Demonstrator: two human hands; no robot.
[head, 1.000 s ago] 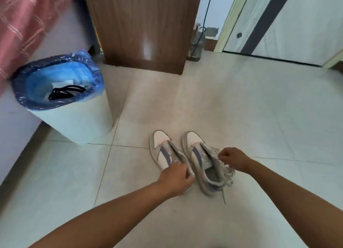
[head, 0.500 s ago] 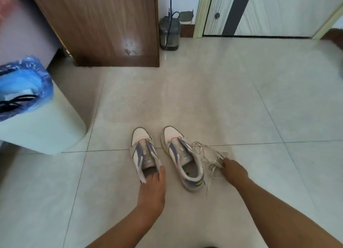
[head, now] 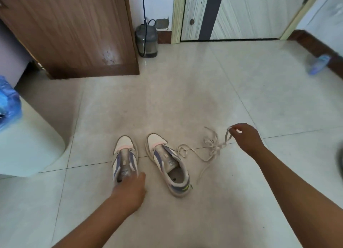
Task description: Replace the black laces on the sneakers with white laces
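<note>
With both sneakers bare of laces, this reads as the start of the re-lacing step: old laces out, white ones not yet threaded. Left sneaker and right sneaker sit side by side on the floor, toes pointing away, eyelets empty as far as I can see.

Right hand pinches one end of the white laces, lifted off the tile; the rest trails in a loose tangle just right of the right sneaker. Left hand is at the heel of the left sneaker, fingers curled, but it covers the collar so can't tell whether it grips or only touches.

Next move, my guess: separate one lace from the tangle, find its tip, feed the bottom eyelets.

Hard to tell:
- whether the tangle is one lace or two
- bin cut off at left edge, contents mostly out of view
- blurred blue object far right, unidentifiable
</note>
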